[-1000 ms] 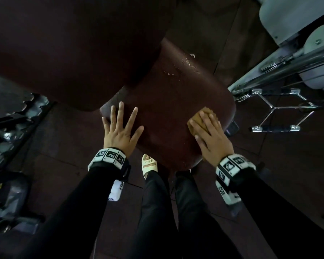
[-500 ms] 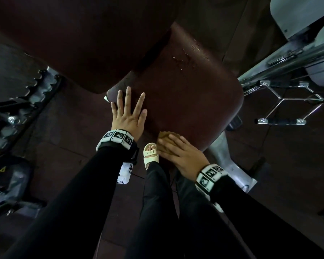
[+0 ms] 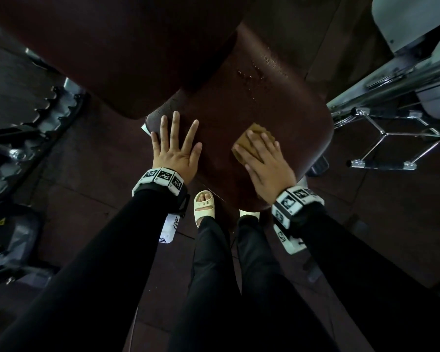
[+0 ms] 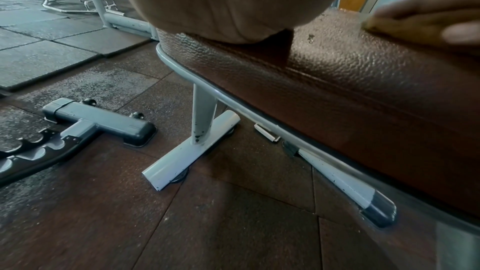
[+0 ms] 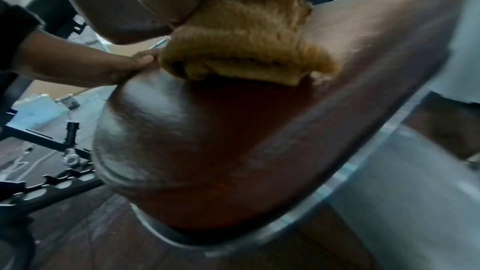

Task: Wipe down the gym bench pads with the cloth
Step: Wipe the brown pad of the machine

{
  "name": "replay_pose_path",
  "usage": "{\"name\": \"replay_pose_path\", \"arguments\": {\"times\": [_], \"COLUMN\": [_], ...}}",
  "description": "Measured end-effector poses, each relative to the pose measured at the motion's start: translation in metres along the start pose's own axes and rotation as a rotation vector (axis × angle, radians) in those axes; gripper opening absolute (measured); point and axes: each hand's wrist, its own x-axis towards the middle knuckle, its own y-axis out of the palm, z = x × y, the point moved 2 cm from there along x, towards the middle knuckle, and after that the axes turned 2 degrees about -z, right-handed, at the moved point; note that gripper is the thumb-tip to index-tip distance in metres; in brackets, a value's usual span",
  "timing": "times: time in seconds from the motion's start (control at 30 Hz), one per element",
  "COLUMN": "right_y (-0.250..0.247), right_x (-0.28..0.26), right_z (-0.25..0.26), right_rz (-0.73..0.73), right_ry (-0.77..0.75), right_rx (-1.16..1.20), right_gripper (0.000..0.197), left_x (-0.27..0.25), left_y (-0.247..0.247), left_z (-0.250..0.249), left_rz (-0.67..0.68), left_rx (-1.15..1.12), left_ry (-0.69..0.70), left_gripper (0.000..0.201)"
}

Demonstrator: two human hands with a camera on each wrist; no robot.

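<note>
Hands of one person press on a dark brown gym seat pad [image 3: 252, 102], viewed from above. The left hand [image 3: 174, 148] lies flat at the pad's left edge, its grip open with fingers straight and spread, holding nothing. The right hand [image 3: 264, 158] presses a folded tan cloth [image 3: 249, 142] flat against the pad, near its front right part, fingers straight on top of the cloth rather than curled round it. Small water droplets [image 3: 259, 69] glisten near the pad's far edge. A larger backrest pad [image 3: 112, 47] looms over the far left. A pale sandal [image 3: 204, 203] stands on the dark rubber floor [image 3: 87, 186] below.
</note>
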Motion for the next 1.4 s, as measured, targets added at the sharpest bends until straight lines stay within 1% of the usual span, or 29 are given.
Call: {"name": "replay_pose_path", "arguments": {"times": [0.07, 0.17, 0.23, 0.3, 0.33, 0.4, 0.47, 0.57, 0.63, 0.73, 0.83, 0.9, 0.97, 1.03, 1.1, 1.17, 1.23, 1.3, 1.4], "right_y": [0.007, 0.022, 0.029, 0.031, 0.029, 0.021, 0.010, -0.001, -0.004, -0.003, 0.006, 0.016, 0.023, 0.027, 0.025, 0.019, 0.009, 0.000, -0.007], "right_x": [0.009, -0.006, -0.029, -0.054, -0.064, -0.078, -0.079, -0.058, -0.034, 0.001, 0.014, 0.004, -0.017, -0.040, -0.059, -0.069, -0.067, -0.052, -0.016], "right_z": [0.022, 0.042, 0.037, 0.021, 0.011, -0.009, -0.025, -0.034, -0.030, -0.010, 0.018, 0.032, 0.034, 0.024, 0.008, -0.008, -0.021, -0.027, -0.023], "right_rz": [0.024, 0.096, 0.169, 0.180, 0.169, 0.138, 0.117, 0.058, 0.001, -0.033, 0.003, 0.053, 0.104, 0.134, 0.127, 0.104, 0.089, 0.100, 0.090], "right_ry": [-0.055, -0.209, -0.298, -0.347, -0.348, -0.301, -0.209, -0.048, 0.014, 0.024, -0.044, -0.148, -0.246, -0.277, -0.253, -0.164, -0.028, 0.070, 0.091], "right_rx": [-0.035, -0.063, -0.093, -0.131, -0.147, -0.153, -0.113, -0.022, 0.007, 0.014, -0.007, -0.024, -0.052, -0.104, -0.128, -0.118, -0.075, -0.047, -0.056], "right_gripper": [0.052, 0.055, 0.056, 0.059, 0.062, 0.063, 0.059, 0.052, 0.050, 0.050, 0.052, 0.055, 0.056, 0.061, 0.068, 0.072, 0.064, 0.052, 0.049], "left_x": [0.000, 0.000, 0.000, 0.000, 0.000, 0.000, 0.000, 0.002, 0.002, 0.001, 0.000, -0.001, -0.003, -0.003, -0.002, 0.003, 0.013, 0.022, 0.028], "left_y": [-0.001, -0.002, -0.002, -0.001, -0.001, 0.000, 0.001, 0.001, 0.001, 0.000, -0.001, -0.004, -0.008, -0.011, -0.013, -0.016, -0.019, -0.017, -0.012], "left_z": [0.000, -0.001, -0.001, -0.001, 0.000, 0.001, 0.001, 0.001, 0.001, 0.000, -0.002, -0.003, -0.007, -0.010, -0.013, -0.015, -0.017, -0.019, -0.022], "left_rz": [-0.002, -0.021, -0.013, 0.000, 0.002, -0.002, -0.010, -0.007, -0.002, -0.004, 0.000, -0.027, -0.093, -0.143, -0.156, -0.159, -0.128, -0.058, 0.031], "left_rx": [0.002, -0.003, -0.003, -0.007, -0.010, -0.018, -0.024, -0.021, -0.019, -0.018, -0.021, -0.040, -0.087, -0.124, -0.137, -0.111, -0.082, -0.067, -0.024], "left_ry": [-0.005, -0.005, -0.007, -0.010, -0.009, -0.004, 0.003, 0.002, -0.001, -0.004, -0.013, -0.013, -0.012, -0.020, -0.031, -0.039, -0.053, -0.087, -0.143], "left_gripper": [0.054, 0.055, 0.055, 0.054, 0.054, 0.054, 0.054, 0.054, 0.054, 0.054, 0.055, 0.056, 0.056, 0.054, 0.055, 0.060, 0.064, 0.065, 0.070]}}
